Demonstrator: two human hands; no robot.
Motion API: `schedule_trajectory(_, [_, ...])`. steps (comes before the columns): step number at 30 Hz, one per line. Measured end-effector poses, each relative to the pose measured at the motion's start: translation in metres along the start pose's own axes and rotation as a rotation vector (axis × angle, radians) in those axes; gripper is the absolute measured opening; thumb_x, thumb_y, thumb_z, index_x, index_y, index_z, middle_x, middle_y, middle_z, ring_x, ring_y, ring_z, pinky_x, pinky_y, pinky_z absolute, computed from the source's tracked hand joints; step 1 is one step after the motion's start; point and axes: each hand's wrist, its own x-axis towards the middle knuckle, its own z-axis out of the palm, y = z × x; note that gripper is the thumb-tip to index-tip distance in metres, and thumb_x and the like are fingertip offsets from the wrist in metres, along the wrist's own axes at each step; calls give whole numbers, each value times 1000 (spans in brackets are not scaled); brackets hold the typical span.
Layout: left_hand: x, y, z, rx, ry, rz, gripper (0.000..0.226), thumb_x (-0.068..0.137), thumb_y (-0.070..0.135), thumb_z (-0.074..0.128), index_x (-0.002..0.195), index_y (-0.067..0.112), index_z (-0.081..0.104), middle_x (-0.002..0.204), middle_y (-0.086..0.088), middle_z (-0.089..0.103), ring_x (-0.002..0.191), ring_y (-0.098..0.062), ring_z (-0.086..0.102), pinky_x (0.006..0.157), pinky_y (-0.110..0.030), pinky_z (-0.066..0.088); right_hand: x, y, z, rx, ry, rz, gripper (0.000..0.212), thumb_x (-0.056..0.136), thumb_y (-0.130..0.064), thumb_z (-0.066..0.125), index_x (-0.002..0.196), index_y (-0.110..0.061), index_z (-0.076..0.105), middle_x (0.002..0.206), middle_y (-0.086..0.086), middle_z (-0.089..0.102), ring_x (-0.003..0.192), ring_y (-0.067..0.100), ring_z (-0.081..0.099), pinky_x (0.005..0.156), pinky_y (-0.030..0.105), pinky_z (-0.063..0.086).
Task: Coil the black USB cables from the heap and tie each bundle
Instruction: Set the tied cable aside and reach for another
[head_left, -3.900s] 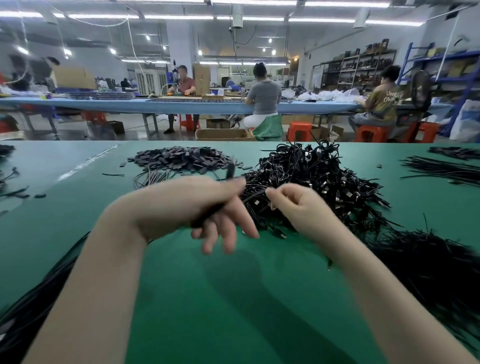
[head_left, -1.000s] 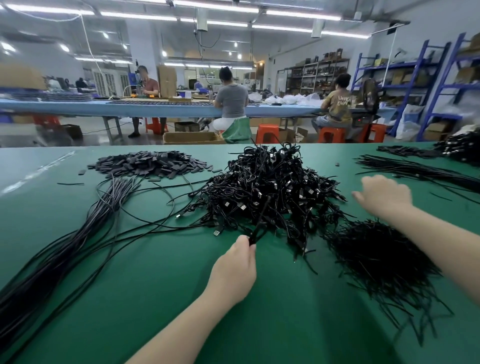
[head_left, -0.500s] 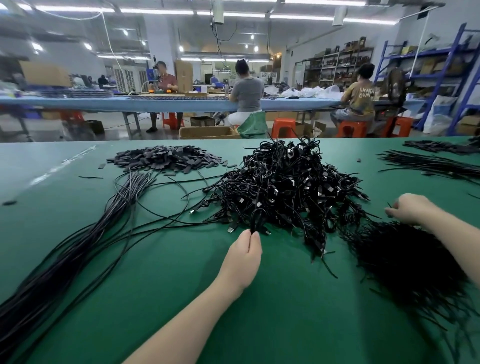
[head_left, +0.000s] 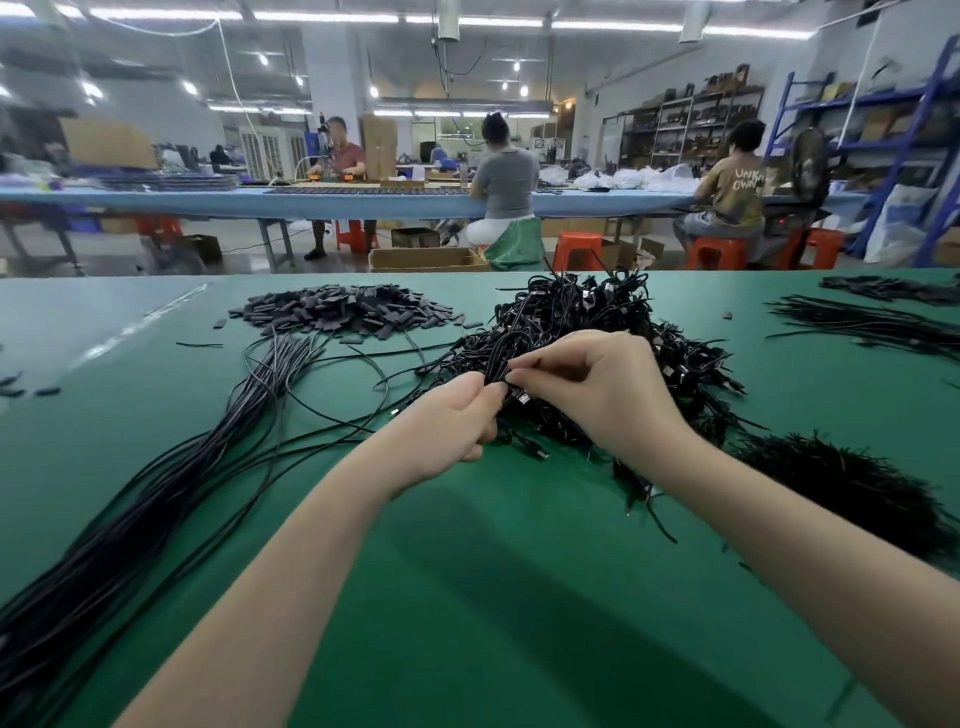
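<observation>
Above green felt, both hands (head_left: 524, 410) pinch looped cable (head_left: 498, 358).

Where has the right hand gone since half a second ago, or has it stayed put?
Yes, it moved. The right hand left the pile of thin black ties and swung left to the near edge of the cable heap, meeting the left hand on a cable bundle.

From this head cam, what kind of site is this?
Most likely a cable assembly or packing workshop. The green table holds a heap of black USB cables, other workers sit on orange stools at a long blue bench, and storage racks line the wall.
</observation>
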Motion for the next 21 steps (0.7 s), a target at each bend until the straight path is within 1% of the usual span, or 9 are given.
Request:
schedule_trajectory(3, [-3, 2, -1, 362, 37, 24, 28, 101, 37, 35, 84, 16, 42, 73, 3, 51, 59, -15, 46, 59, -36, 46, -6, -5, 11, 48, 96, -38, 10, 77, -18, 79, 86, -19, 79, 78, -14, 69, 72, -5, 61, 66, 6, 42])
schedule_trajectory(6, [-6, 6, 3, 502, 76, 41, 21, 102, 36, 32, 86, 26, 42, 85, 1, 59, 66, -16, 56, 62, -34, 48, -10, -10, 15, 83, 109, -28, 8, 76, -18, 80, 84, -20, 79, 75, -21, 67, 69, -9, 60, 63, 4, 41])
schedule_trajectory(9, [-7, 6, 6, 713, 107, 40, 26, 102, 39, 28, 109, 21, 46, 100, -7, 62, 84, -28, 59, 69, -37, 46, -8, -15, 8, 36, 11, 4, 9, 80, -21, 76, 89, -21, 78, 79, -19, 70, 73, -8, 63, 66, 7, 46])
schedule_trajectory(12, [-9, 7, 10, 1030, 169, 64, 34, 102, 41, 24, 115, 19, 45, 100, -7, 64, 85, -32, 59, 63, -34, 37, -4, -19, -8, -358, -106, -246, 12, 84, -29, 72, 91, -22, 78, 86, -8, 73, 76, 4, 65, 70, 22, 50])
schedule_trajectory(14, [-13, 10, 16, 1189, 154, 62, 33, 102, 38, 24, 115, 19, 46, 101, -6, 65, 88, -32, 62, 57, -30, 29, 4, -23, -19, -648, -202, -439, 14, 84, -39, 70, 84, -26, 77, 84, -11, 69, 74, 11, 64, 70, 27, 46])
schedule_trajectory(15, [-15, 13, 21, 1242, 107, 52, 32, 103, 37, 24, 118, 20, 46, 103, -6, 65, 90, -31, 63, 55, -29, 26, 12, -24, -24, -703, -304, -429, 16, 83, -45, 68, 80, -30, 75, 82, -15, 66, 74, 10, 63, 70, 29, 48])
schedule_trajectory(18, [-26, 24, 31, 1163, -138, 49, 26, 104, 39, 27, 112, 25, 47, 98, -1, 59, 91, -28, 57, 65, -31, 33, 35, -13, -41, -536, -756, -101, 26, 73, -59, 69, 71, -33, 70, 71, -15, 64, 64, 2, 57, 63, 20, 47])
schedule_trajectory(20, [-32, 34, 26, 921, -294, 84, 28, 103, 42, 31, 84, 25, 44, 80, 8, 49, 77, -17, 50, 64, -31, 35, 36, 1, -47, -127, -964, 206, 28, 73, -52, 72, 72, -24, 69, 69, -5, 61, 63, 9, 51, 60, 21, 43])
schedule_trajectory(21, [-32, 37, 18, 787, -328, 112, 31, 102, 41, 33, 76, 25, 40, 75, 10, 47, 70, -10, 48, 62, -29, 38, 33, 6, -47, 130, -985, 353, 23, 76, -41, 72, 72, -19, 68, 71, 0, 60, 65, 13, 51, 62, 23, 43])
